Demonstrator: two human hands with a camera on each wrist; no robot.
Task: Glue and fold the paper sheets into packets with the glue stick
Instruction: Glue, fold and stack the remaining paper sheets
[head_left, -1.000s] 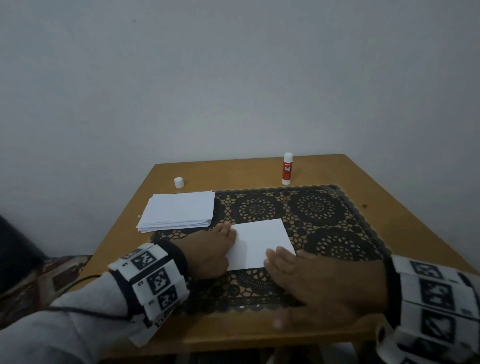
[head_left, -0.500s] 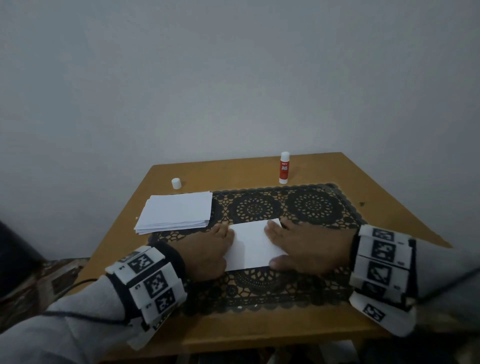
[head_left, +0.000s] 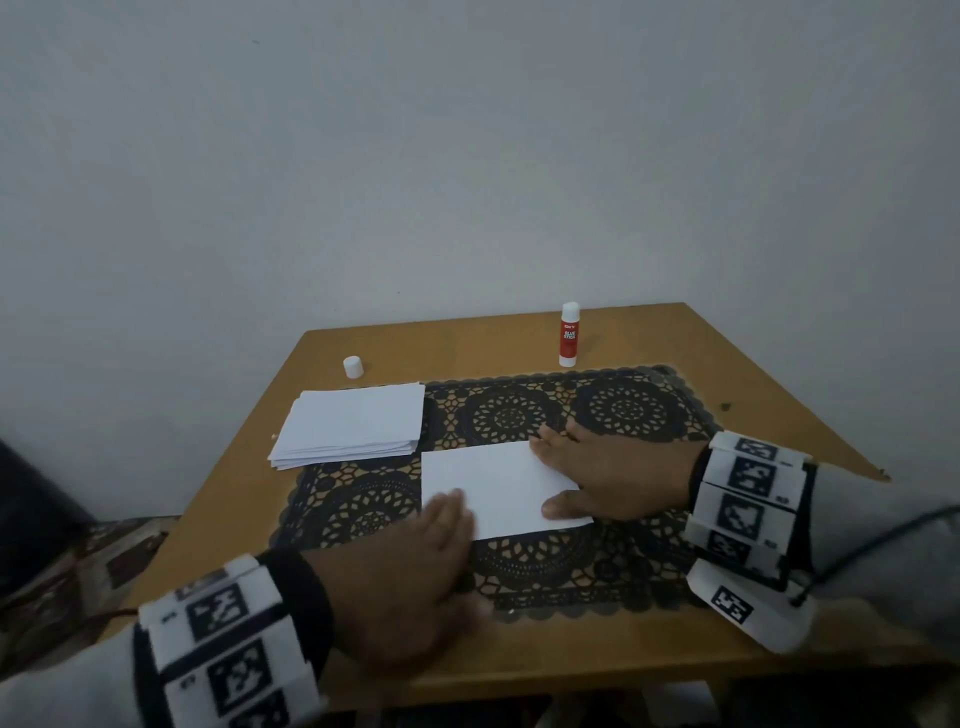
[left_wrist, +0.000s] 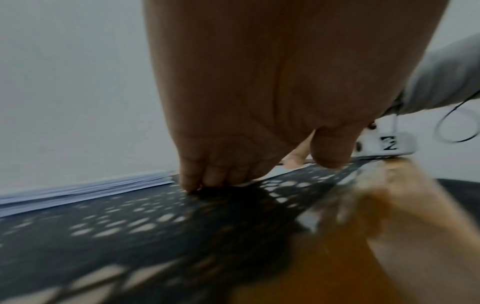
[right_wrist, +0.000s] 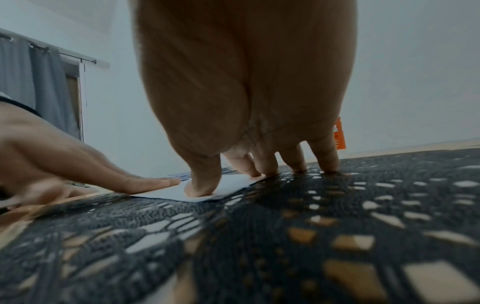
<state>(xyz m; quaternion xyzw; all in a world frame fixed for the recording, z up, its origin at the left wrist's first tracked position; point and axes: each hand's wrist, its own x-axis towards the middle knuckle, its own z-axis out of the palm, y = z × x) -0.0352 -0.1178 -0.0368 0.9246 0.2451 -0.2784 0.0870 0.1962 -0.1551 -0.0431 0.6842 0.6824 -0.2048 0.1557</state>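
A folded white paper sheet (head_left: 501, 486) lies flat on a black lace mat (head_left: 613, 410) in the middle of a wooden desk (head_left: 737, 358), held between two hands. The right hand (head_left: 618, 470) presses on the sheet's right end, fingers spread and straight, thumb on the paper near its front corner. The left hand (head_left: 410, 566) rests at the sheet's front left corner, fingers extended flat and touching the paper's edge; neither hand grips anything. Just beyond the sheet to the left, a stack of white paper sheets (head_left: 353, 428) sits partly on the mat. At the far side of the desk a red glue stick (head_left: 569, 335) stands upright and uncapped-looking, well apart from its white cap (head_left: 353, 367) near the stack.
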